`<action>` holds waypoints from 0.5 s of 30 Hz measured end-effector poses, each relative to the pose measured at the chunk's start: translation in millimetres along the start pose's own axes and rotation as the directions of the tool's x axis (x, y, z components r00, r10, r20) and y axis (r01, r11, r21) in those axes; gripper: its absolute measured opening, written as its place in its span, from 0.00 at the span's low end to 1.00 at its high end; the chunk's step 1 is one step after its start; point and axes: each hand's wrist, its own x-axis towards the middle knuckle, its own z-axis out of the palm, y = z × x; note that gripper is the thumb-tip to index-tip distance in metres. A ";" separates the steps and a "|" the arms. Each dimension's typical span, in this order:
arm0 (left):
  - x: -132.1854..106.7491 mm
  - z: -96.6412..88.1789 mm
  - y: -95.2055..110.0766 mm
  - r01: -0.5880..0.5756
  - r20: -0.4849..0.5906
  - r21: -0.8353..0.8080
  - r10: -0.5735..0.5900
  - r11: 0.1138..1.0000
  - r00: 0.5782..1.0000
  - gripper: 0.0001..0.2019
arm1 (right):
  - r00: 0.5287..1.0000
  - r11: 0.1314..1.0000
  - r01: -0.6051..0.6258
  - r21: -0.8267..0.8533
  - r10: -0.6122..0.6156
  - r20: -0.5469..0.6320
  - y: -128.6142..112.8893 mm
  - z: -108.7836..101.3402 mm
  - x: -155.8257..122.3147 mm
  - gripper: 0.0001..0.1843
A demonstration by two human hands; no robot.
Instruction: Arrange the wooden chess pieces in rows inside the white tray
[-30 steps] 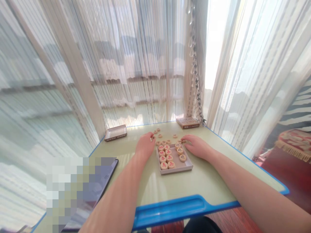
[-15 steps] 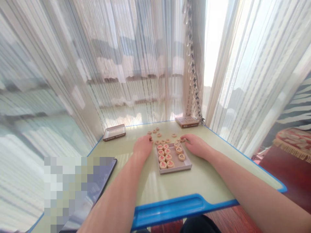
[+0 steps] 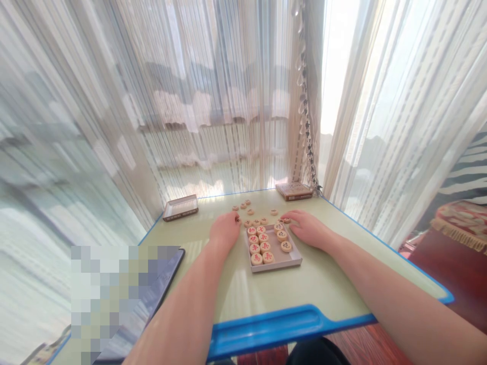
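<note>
A shallow grey tray (image 3: pixel 285 259) lies in the middle of the pale green table (image 3: pixel 304 284) and holds several round wooden chess pieces (image 3: pixel 262 245) with red characters. More loose pieces (image 3: pixel 251 209) are scattered just beyond it. My left hand (image 3: pixel 224 230) rests at the tray's far left corner, fingers curled on a small piece at its fingertips. My right hand (image 3: pixel 308 228) lies at the tray's far right corner, its fingertips pinched on a piece (image 3: pixel 286 220).
A dark-rimmed box half (image 3: pixel 180 208) sits at the back left, a brown box (image 3: pixel 293 190) at the back right. A dark tablet (image 3: pixel 163 274) lies at the left. Sheer curtains surround the table. A blue trough (image 3: pixel 266 327) runs along the near edge.
Both hands stay at the tray's far corners with only slight finger shifts. The view itself has wobbled a little.
</note>
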 end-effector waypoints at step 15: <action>0.9 0.9 -0.3 0.003 0.000 0.015 -0.003 1.000 1.000 0.11 | 0.994 0.997 0.082 0.009 -0.081 -0.076 -2.6 -1.8 2.1 0.05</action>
